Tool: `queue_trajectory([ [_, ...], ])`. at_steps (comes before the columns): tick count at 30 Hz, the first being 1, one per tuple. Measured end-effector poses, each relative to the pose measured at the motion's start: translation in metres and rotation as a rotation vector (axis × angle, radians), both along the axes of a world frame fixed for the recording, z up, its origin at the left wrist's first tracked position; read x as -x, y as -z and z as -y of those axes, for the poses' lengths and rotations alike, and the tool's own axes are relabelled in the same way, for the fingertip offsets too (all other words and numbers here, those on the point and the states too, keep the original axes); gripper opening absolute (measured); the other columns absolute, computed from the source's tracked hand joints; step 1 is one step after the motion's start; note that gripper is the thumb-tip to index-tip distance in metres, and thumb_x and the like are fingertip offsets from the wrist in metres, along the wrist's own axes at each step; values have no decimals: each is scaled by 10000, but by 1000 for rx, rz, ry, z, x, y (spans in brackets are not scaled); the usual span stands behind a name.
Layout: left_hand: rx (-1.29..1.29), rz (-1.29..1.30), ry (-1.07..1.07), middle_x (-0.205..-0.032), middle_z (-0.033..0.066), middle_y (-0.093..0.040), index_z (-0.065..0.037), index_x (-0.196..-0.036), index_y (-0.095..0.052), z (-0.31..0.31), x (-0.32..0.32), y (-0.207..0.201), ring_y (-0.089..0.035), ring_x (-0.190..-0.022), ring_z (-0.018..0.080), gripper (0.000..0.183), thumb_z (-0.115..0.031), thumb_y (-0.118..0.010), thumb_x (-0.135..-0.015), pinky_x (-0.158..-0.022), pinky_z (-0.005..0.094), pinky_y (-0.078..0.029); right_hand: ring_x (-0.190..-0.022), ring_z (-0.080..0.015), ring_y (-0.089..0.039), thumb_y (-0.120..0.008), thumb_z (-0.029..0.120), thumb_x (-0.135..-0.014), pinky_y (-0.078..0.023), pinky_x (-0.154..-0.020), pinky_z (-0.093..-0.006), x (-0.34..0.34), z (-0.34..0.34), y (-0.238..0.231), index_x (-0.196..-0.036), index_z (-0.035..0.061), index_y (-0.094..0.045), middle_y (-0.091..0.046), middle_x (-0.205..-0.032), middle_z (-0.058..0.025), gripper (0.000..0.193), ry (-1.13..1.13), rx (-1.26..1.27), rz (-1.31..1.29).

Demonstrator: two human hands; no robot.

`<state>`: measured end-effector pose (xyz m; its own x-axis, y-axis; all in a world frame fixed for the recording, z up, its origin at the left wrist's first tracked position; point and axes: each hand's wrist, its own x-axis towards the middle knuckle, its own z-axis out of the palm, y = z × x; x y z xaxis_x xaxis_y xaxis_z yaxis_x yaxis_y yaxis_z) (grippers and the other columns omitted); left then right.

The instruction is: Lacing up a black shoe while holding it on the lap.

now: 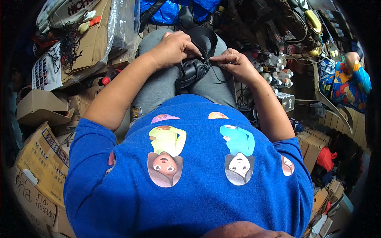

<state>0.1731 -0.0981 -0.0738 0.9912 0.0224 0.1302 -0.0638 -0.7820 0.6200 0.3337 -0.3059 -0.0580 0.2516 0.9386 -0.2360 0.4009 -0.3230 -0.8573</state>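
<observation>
A black leather shoe (193,70), with raised stitching on its upper, rests on my lap between my thighs. A wide black strap-like loop (204,39) stands up behind it. My left hand (178,48) curls in from the left, fingers closed at the shoe's far edge; its thumb and what it grips are hidden. From the right, my right hand (236,66) pinches thumb and forefinger together beside the shoe, at a thin black cord (218,76) that trails down onto my right thigh. A tiny pale point shows between the two hands, too small to name.
Small clear bottles with white caps (276,71) crowd the floor to my right, near a floral cloth (344,85). Flattened cardboard (89,49) under plastic stands on the left, above an open box (41,107). A blue plastic bag (164,12) lies ahead.
</observation>
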Motion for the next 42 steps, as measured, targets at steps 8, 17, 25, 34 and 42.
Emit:
queue_trajectory([
  [8,-65,-1,38,-776,-19,-543,-290,-964,-727,-3,-2,5,-537,-877,194,441,11,-603,-666,-828,365,-378,-817,-128,-489,-643,14,-770,-426,-762,-247,-2,2,3,-1057,174,-717,-525,-784,-4,336,-8,-9,-35],
  [17,-66,-4,84,-758,-10,-523,-296,-967,-726,-7,-3,6,-536,-829,196,414,-7,-628,-687,-790,354,-402,-810,-143,-484,-628,2,-757,-422,-787,-248,-3,3,5,-1066,179,-714,-522,-781,-10,367,-26,-19,-28],
  [25,101,5,35,-781,14,-628,-203,-891,-727,0,-2,6,-592,-816,183,213,-91,-682,-716,-788,346,-419,-818,-153,-492,-656,32,-754,-430,-802,-263,3,7,11,-1057,188,-717,-546,-764,-11,347,17,-60,16],
  [34,9,97,-92,-799,38,-652,-134,-884,-716,18,12,-1,-602,-813,224,147,-122,-699,-738,-751,356,-445,-801,-160,-528,-709,112,-770,-443,-746,-284,28,12,-2,-1037,211,-722,-604,-768,-35,285,140,-76,235],
  [42,346,-240,-271,-781,43,-678,-55,-901,-674,26,0,-10,-629,-728,134,177,-119,-712,-740,-725,295,-480,-817,-86,-539,-698,95,-811,-440,-744,-229,36,7,2,-1066,88,-690,-617,-827,-13,255,262,-56,155],
])
